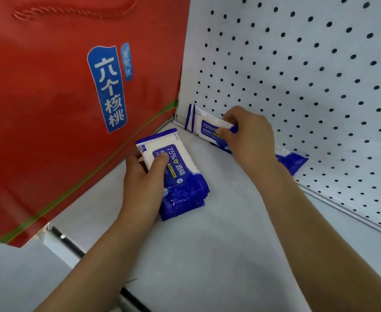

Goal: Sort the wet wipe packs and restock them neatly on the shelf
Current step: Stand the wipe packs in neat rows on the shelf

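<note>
Stock sits in three spots on the pale grey metal shelf (218, 244). Near the front left, the left hand (143, 176) grips a stack of blue-and-white plastic wet wipe packs (180, 176) marked 75%. The thumb is pressed on the top pack's label and the fingers curl round the stack's left edge. The stack lies flat on the shelf, its blue ends fanned slightly apart toward the person.

At the back left corner, the right hand (250, 136) pinches a single blue-and-white wet wipe pack (207, 129) by its right end. This pack stands on its long edge, tilted back against the white perforated pegboard back panel (297, 64). Just to its left, two thin upright pack edges (190, 118) stand in the corner itself. They are too narrow in view to tell more.

Behind the right wrist, a flat blue wet wipe pack (294, 162) lies at the foot of the pegboard, partly hidden by the arm.

A large red fabric bag (50, 97) with a blue label of white Chinese characters (108, 88) stands along the shelf's left side, beside the stack.
</note>
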Tool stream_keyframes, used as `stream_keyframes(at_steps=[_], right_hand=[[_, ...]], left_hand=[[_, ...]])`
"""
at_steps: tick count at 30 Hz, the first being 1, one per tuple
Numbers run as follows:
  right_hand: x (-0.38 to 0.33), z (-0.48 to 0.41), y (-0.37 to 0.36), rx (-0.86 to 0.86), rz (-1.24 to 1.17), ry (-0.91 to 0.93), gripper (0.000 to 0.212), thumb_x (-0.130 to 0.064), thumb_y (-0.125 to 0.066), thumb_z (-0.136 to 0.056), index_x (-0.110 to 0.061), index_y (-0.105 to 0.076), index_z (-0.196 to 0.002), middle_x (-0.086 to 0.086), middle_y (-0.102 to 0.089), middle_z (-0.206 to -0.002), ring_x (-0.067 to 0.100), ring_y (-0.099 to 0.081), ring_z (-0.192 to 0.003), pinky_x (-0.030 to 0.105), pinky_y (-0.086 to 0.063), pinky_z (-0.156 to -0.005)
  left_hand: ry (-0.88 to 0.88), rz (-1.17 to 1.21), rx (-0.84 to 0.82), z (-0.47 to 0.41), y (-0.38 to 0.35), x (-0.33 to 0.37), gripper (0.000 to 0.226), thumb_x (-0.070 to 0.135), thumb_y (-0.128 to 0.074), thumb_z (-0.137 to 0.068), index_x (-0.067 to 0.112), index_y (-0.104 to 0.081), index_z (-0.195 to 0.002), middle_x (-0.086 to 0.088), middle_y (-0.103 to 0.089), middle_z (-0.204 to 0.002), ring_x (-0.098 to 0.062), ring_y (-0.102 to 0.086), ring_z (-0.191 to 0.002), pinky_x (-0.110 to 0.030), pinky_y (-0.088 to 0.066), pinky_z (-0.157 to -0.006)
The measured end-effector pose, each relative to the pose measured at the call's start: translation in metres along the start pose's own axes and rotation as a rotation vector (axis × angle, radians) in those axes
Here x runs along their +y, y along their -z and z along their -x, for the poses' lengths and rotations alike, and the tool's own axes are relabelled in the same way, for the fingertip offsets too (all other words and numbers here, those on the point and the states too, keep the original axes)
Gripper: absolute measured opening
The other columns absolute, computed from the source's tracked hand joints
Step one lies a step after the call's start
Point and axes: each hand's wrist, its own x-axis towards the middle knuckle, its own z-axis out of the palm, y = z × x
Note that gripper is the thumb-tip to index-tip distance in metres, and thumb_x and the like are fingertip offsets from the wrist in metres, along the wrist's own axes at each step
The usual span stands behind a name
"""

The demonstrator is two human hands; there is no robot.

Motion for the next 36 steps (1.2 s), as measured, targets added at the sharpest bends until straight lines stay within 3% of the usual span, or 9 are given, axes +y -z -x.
stream_keyframes(at_steps=[6,11,15,17,20,23,28,33,36], right_hand=[[0.004,-0.014,-0.031,0.196,0.178,0.201,0.023,-0.018,-0.080,-0.079,-0.004,-0.070,-0.093,0.013,-0.062,-0.096,0.032,-0.055,-0.096,0.043,-0.048,-0.071],[0.006,-0.016,-0.041,0.216,0.293,0.175,0.037,-0.029,-0.082,-0.080,-0.005,-0.068,-0.104,0.014,-0.062,-0.105,0.032,-0.056,-0.103,0.042,-0.044,-0.083],[-0.005,-0.002,-0.023,0.240,0.093,0.110,0.037,-0.040,-0.072,-0.089,-0.014,-0.064,-0.116,0.006,-0.063,-0.114,0.023,-0.054,-0.111,0.037,-0.046,-0.090],[-0.017,0.015,-0.006,0.138,-0.107,0.041,0.026,-0.044,-0.062,-0.096,-0.019,-0.066,-0.104,-0.003,-0.067,-0.102,0.011,-0.059,-0.098,0.028,-0.049,-0.083],[-0.033,0.043,0.016,-0.276,-0.391,-0.142,0.035,-0.055,-0.057,-0.094,-0.023,-0.069,-0.094,-0.013,-0.069,-0.088,0.002,-0.064,-0.081,0.018,-0.048,-0.070],[-0.034,0.063,0.025,-0.433,-0.483,-0.236,0.041,-0.063,-0.066,-0.081,-0.027,-0.066,-0.099,-0.013,-0.070,-0.088,0.001,-0.067,-0.081,0.015,-0.054,-0.063],[-0.008,0.076,0.040,-0.348,-0.568,-0.322,0.023,-0.039,-0.079,-0.083,-0.023,-0.065,-0.095,-0.006,-0.074,-0.084,-0.001,-0.070,-0.075,0.013,-0.054,-0.056],[0.022,0.068,0.064,-0.175,-0.555,-0.333,0.019,-0.034,-0.076,-0.087,-0.022,-0.066,-0.096,-0.004,-0.074,-0.090,0.010,-0.073,-0.084,0.029,-0.061,-0.067],[0.041,0.060,0.074,0.022,-0.321,-0.221,0.014,-0.033,-0.074,-0.089,-0.026,-0.063,-0.094,-0.017,-0.067,-0.088,-0.006,-0.063,-0.084,0.006,-0.047,-0.066]], left_hand=[[0.029,0.024,0.066,-0.007,0.003,0.006,0.039,0.044,-0.067,-0.096,0.039,-0.047,-0.129,0.014,-0.064,-0.115,-0.013,-0.070,-0.101,-0.034,-0.061,-0.075],[0.026,-0.046,0.057,-0.009,0.001,0.004,0.042,0.045,-0.067,-0.095,0.037,-0.045,-0.130,0.015,-0.063,-0.113,-0.011,-0.069,-0.098,-0.027,-0.058,-0.065],[0.047,-0.060,0.063,-0.008,0.001,0.008,0.044,0.045,-0.068,-0.094,0.035,-0.046,-0.132,0.014,-0.063,-0.112,-0.011,-0.068,-0.098,-0.030,-0.059,-0.068],[0.051,-0.064,0.073,-0.007,0.000,0.008,0.052,0.046,-0.068,-0.094,0.035,-0.045,-0.139,0.010,-0.062,-0.126,-0.015,-0.067,-0.108,-0.039,-0.062,-0.082],[0.030,-0.128,0.040,-0.003,-0.008,0.007,0.060,0.050,-0.065,-0.095,0.037,-0.038,-0.147,0.008,-0.058,-0.138,-0.019,-0.065,-0.117,-0.046,-0.060,-0.093],[0.043,-0.132,-0.045,0.005,-0.021,0.004,0.052,0.050,-0.063,-0.096,0.036,-0.041,-0.141,0.007,-0.065,-0.121,-0.016,-0.070,-0.102,-0.036,-0.061,-0.075],[0.082,-0.144,-0.129,0.015,-0.042,-0.004,0.040,0.060,-0.048,-0.099,0.038,-0.042,-0.132,0.008,-0.065,-0.110,-0.016,-0.069,-0.097,-0.037,-0.060,-0.073],[0.086,-0.173,-0.128,0.018,-0.043,-0.010,0.037,0.045,-0.059,-0.100,0.039,-0.043,-0.134,0.013,-0.064,-0.111,-0.011,-0.068,-0.097,-0.035,-0.060,-0.074],[0.073,-0.181,-0.093,0.017,-0.040,-0.012,0.038,0.038,-0.061,-0.101,0.042,-0.044,-0.134,0.012,-0.064,-0.120,-0.015,-0.069,-0.104,-0.044,-0.061,-0.087]])
